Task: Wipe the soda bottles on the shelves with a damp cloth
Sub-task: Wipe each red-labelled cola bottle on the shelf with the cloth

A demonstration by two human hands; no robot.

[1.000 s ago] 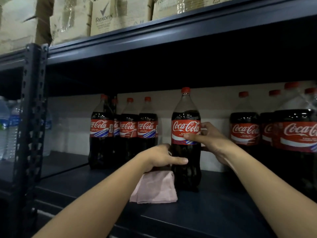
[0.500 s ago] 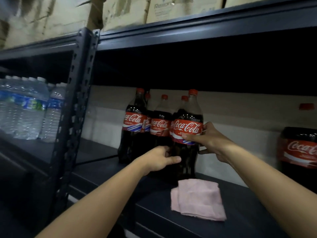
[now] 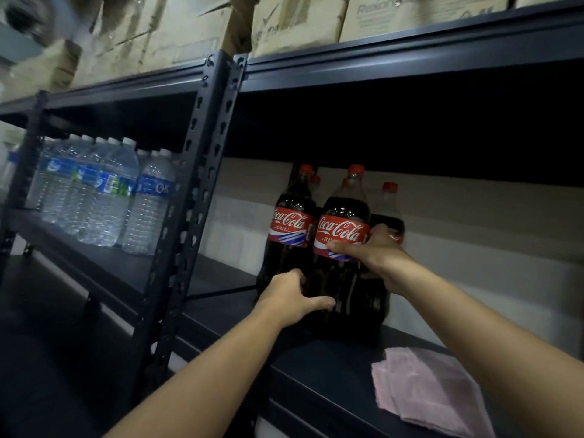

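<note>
My left hand and right hand grip a Coca-Cola bottle beside others; pink cloth lies on the shelf.

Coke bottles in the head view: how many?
At least 4: held bottle, one left, one behind right, a cap between the front two. More may be hidden.
</note>
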